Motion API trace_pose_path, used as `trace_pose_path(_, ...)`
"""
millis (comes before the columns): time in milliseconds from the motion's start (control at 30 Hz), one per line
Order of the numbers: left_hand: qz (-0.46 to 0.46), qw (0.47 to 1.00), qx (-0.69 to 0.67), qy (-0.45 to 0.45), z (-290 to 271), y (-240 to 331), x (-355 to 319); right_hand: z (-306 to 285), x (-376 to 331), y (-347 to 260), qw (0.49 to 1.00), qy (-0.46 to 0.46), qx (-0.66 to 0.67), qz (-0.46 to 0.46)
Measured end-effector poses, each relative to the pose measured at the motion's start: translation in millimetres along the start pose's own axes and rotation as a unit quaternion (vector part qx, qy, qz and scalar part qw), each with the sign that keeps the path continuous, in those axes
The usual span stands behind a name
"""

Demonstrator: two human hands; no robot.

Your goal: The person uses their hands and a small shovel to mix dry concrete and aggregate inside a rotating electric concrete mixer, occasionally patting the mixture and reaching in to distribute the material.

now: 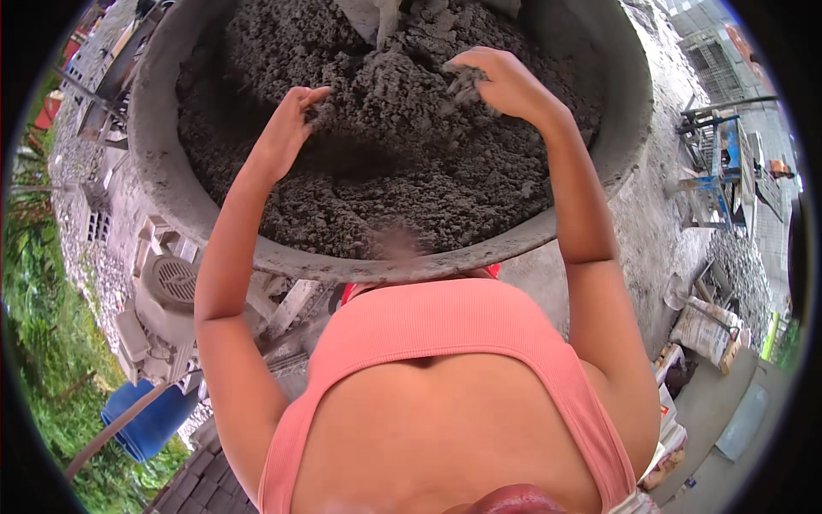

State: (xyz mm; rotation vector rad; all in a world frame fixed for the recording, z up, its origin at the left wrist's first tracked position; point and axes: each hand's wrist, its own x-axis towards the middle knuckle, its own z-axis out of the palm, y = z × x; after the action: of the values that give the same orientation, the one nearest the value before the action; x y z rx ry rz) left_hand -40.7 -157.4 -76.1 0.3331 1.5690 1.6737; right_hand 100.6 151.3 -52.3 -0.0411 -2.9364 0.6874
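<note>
A large round grey mixing drum (163,184) fills the upper half of the view, full of dark grey, crumbly damp mortar mix (385,171). My left hand (287,128) reaches into the mix at the left, fingers curled with their tips touching the material. My right hand (501,81) hovers over the mix at the upper right, fingers bent and closed on a clump of the grey mix, with bits hanging from them. A mixing blade (377,17) pokes out of the mix at the top.
An electric motor (167,287) on a dusty frame sits below the drum at the left. A blue barrel (145,420) stands lower left beside green plants. Sacks (706,330) and blue machinery (723,158) are on the right. Paving blocks (201,488) lie at the bottom.
</note>
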Motion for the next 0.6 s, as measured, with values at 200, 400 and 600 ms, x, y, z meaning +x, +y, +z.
trace_pose_path(200,0.026,0.99,0.091,0.106,5,3,3,3,-3,0,0.999,-0.018,-0.017,-0.02)
trace_pose_path(400,0.28,0.834,0.459,0.123,-13,-7,14,-8,-4,-9,0.995,-0.063,-0.003,0.082)
trace_pose_path(600,0.285,0.834,0.453,0.135,-15,-6,12,-1,-4,5,0.998,-0.027,-0.051,-0.001)
